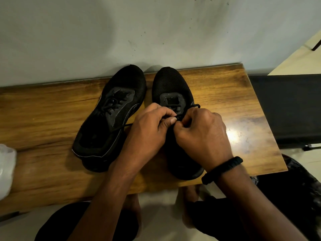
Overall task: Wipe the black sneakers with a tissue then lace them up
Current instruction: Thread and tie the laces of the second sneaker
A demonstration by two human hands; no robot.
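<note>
- Table (52,119): wooden top, its far edge against a pale wall (156,32).
- Left-side sneaker (111,119): black, stands on the table with its toe at the wall and is angled slightly. Laces cross its eyelets, and one loose end trails toward the left forearm.
- Right-side sneaker (171,84): black, stands just beside the other, apart from it at the toes, toe toward the wall. Both hands cover its midsection and heel. Its upper eyelet panel is visible.
- Lace (177,117): black, held over the tongue of the right-side sneaker. A short loop of it shows at the shoe's right edge.
- Left hand (147,129): fingers curled, thumb and forefinger pinching the lace.
- Right hand (203,134): fingers curled inward, pinching the same lace. Its fingertips touch those of the left hand.
- Wristband (222,169): black, on the right wrist.
- White crumpled item (6,167): on the table at the left frame edge, well apart from the sneakers. I cannot tell whether it is tissue or plastic.
- Black seat (291,108): stands just beside the table's right end.
</note>
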